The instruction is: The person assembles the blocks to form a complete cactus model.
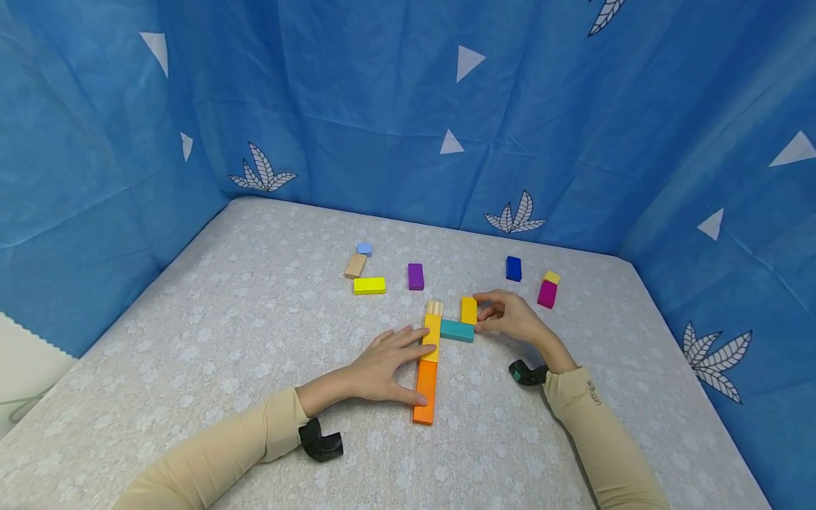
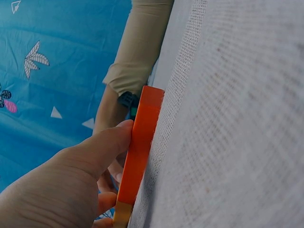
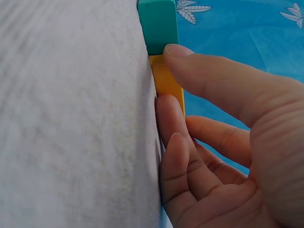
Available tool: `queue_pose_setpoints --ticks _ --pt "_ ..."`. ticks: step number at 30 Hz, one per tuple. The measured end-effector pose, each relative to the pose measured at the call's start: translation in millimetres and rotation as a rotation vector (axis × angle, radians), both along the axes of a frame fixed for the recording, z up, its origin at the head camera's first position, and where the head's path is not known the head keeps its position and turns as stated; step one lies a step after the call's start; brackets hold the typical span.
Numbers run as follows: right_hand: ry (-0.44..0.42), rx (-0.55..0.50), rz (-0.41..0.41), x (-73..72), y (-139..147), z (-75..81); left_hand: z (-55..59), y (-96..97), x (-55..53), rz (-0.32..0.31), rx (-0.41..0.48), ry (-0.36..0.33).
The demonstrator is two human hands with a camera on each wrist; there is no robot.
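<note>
In the head view my left hand (image 1: 382, 368) lies with spread fingers on a straight row of blocks. Its fingertips touch an amber block (image 1: 432, 326), and the thumb rests on an orange block (image 1: 426, 397) at the near end. The left wrist view shows that thumb against the orange block's side. A teal block (image 1: 456, 330) extends rightward from the row. Beyond its right end stands a yellow-orange block (image 1: 468, 310), held by my right hand (image 1: 506, 315) between thumb and fingers. In the right wrist view the thumb tip sits where teal and yellow-orange meet.
Pale wooden pieces (image 1: 434, 307) cap the row's far end. Farther back lie a bright yellow block (image 1: 370, 285), a tan block (image 1: 355, 265), a light blue block (image 1: 365, 248) and a purple block (image 1: 416, 276). To the right are dark blue (image 1: 513, 268) and magenta (image 1: 547, 294) blocks.
</note>
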State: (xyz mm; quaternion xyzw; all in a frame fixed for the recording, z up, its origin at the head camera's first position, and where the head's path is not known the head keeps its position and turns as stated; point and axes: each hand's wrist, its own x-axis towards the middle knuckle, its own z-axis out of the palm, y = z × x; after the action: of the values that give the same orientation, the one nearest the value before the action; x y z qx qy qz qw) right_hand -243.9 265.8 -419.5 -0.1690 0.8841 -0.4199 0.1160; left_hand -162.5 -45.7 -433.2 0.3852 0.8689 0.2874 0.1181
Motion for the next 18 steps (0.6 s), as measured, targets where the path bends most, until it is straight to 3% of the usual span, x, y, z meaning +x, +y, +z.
queue_pose_setpoints --ticks 10,14,18 --pt "-0.021 0.048 -0.013 0.7 6 10.0 -2.4 1.2 -0.8 0.008 -0.022 0.023" --pt "0.004 0.087 -0.076 -2.5 12 16.5 -2.7 1.2 -0.6 0.01 -0.024 0.018" --pt "0.002 0.101 -0.196 -9.5 18 22.5 -2.6 0.9 -0.6 0.014 -0.022 0.016"
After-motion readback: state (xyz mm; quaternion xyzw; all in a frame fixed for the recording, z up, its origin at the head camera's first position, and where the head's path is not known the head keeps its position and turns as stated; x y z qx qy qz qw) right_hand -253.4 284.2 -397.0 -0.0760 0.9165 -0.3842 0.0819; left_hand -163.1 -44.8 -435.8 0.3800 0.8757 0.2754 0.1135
